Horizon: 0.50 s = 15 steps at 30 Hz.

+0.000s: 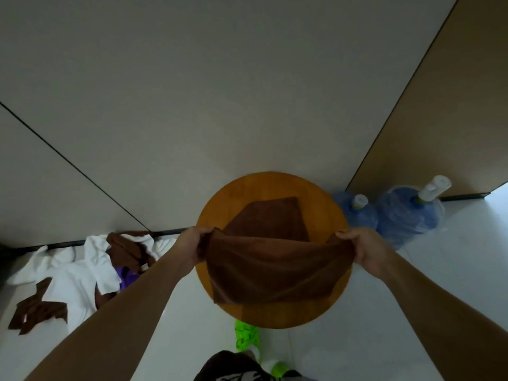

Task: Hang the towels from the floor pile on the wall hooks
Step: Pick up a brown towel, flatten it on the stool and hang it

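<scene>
So both hands are up front holding a dark brown terry towel (277, 268) stretched out flat between them, right over the round orange-brown wooden worktop (275, 314). The left hand (192, 250) has its fingers curled tight around the towel's left top corner, bunching the cloth a bit. The right hand (365, 250) does the same on the right top corner, fingers folded over the edge and pinching it. The towel sags in the middle and its lower edge hangs down in front of the worktop, covering most of the near half.

Lying on the worktop behind the held towel is a second dark brown cloth (272, 215), folded flat, partly hidden by the one in the air.

Left of the worktop, on the pale floor against the wall, is the messy pile of white and brown towels (79, 273), with a bit of something purple (127, 279) poking out on the side nearest the worktop. One brown piece lies spread at the pile's near left end.

Right of the worktop, tucked against the wall, stand two big blue plastic water jugs (406, 215) with white caps, touching each other.

Just below the worktop's near edge you can see a bright green shoe (246, 336). The plain grey wall panel (220, 92) rises behind the worktop, with a tan wooden panel (450, 105) off to the right.
</scene>
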### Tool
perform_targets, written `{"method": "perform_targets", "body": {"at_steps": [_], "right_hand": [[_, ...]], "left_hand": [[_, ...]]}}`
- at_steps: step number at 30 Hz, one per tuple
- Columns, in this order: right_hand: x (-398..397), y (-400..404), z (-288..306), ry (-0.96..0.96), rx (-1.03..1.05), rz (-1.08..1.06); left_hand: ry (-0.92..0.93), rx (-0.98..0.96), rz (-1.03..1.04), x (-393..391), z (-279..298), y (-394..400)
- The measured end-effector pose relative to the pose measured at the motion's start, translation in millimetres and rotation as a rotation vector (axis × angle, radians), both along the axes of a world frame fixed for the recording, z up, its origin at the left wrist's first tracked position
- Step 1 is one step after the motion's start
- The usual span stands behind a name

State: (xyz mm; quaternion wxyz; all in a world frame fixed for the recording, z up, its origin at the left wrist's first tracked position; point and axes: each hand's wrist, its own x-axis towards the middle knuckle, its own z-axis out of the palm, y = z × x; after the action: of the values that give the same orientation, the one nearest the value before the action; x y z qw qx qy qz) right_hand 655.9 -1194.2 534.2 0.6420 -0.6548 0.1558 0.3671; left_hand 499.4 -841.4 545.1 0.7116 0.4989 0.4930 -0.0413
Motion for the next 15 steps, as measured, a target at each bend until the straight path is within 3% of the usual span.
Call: {"method": "perform_targets", "body": {"at_steps": [10, 15], "right_hand": [[84.0, 73.0, -43.6, -0.065, -0.266, -0.026], [123.2, 116.0, -74.3, -0.297, -0.465, -0.014]], "left_hand": [[0.086, 0.015, -0.027, 65.8, -72.6, 64.2], [0.072, 0.019, 0.028, 105.2, -115.3, 87.9]]}}
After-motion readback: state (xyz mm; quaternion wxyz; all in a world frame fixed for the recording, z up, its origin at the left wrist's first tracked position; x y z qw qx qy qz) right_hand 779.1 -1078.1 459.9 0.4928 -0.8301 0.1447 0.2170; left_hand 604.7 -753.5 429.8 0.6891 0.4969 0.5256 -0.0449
